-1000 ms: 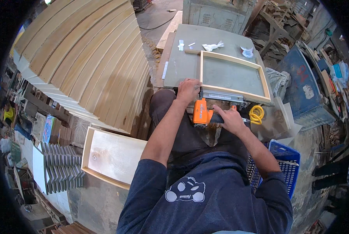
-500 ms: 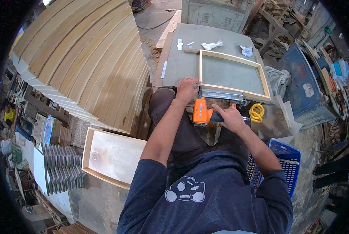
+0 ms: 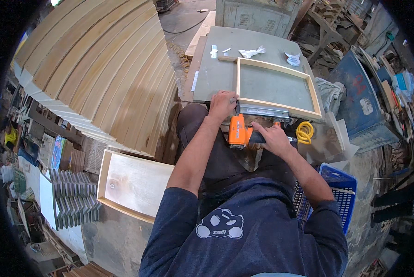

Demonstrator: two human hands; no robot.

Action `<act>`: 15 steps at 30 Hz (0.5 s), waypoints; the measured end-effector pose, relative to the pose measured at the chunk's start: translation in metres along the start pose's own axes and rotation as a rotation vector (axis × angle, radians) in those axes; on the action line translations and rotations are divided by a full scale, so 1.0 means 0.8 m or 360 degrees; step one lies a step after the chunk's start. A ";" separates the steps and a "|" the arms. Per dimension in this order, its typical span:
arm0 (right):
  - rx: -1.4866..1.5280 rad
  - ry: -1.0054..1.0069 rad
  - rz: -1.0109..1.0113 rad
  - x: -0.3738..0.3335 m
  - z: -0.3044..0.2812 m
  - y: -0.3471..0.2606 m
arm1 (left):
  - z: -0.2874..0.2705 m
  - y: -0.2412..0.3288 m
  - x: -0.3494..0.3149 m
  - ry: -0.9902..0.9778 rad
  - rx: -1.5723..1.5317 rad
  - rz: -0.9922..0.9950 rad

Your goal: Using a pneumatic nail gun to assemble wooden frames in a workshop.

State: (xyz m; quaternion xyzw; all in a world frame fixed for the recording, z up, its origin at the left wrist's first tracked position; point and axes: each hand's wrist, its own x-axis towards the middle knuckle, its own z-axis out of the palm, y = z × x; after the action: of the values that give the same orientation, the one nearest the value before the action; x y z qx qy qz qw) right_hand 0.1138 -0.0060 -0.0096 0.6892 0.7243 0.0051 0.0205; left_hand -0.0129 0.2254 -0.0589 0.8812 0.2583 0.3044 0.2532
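Observation:
My right hand (image 3: 276, 139) is wrapped round the black grip of an orange pneumatic nail gun (image 3: 237, 130). The gun's nose meets the near left corner of a pale wooden frame (image 3: 278, 106), and its silver magazine runs along the frame's near side. At that same corner my left hand (image 3: 222, 105) is closed on the frame, fingers curled in close to the gun's nose. The frame lies on a grey-green board (image 3: 216, 78) in front of me, with a short wood strip (image 3: 227, 59) by its far left corner.
A tall stack of wooden panels (image 3: 96, 69) rises on the left. Below it sits a shallow wooden box (image 3: 135, 184). A blue plastic crate (image 3: 343, 194) stands by my right elbow, near a coiled yellow hose (image 3: 304, 133). White plastic bags (image 3: 252, 52) lie on the board's far side.

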 end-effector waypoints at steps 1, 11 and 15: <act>0.0003 0.0015 -0.0001 0.000 0.001 0.000 | 0.001 0.000 0.000 0.0001 0.0010 -0.0005; 0.0123 0.0004 0.0018 -0.028 -0.008 -0.013 | -0.009 0.008 -0.002 -0.0010 0.0048 0.0011; 0.0181 -0.0094 0.0104 -0.077 -0.022 -0.012 | -0.014 0.019 -0.003 -0.0052 0.0054 -0.0004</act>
State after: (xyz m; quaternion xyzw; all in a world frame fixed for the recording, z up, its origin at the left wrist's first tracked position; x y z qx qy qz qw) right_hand 0.1068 -0.0675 0.0089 0.7124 0.6996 -0.0557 0.0025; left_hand -0.0180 0.2161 -0.0430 0.8899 0.2604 0.2852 0.2428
